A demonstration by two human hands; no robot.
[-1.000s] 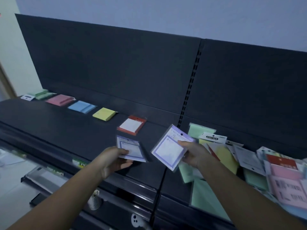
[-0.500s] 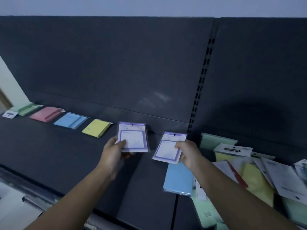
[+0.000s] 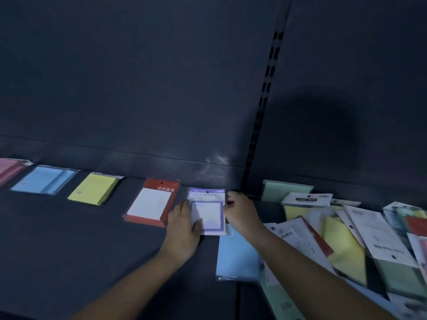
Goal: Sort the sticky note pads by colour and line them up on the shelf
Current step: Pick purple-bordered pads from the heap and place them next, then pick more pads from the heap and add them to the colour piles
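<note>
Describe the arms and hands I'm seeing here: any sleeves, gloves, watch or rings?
Both are bare. The left hand and right hand wear no gloves, and no ring shows, though the frame is blurred. The left forearm and right forearm show no sleeve, watch or band up to the picture's lower edge.

The purple-bordered pad (image 3: 208, 212) read "UNIVERSITY II" across its header. To its right, a white pack header (image 3: 306, 199) read "STICKY NOTE". The red pad (image 3: 151, 204) bore gold Chinese characters.
</note>
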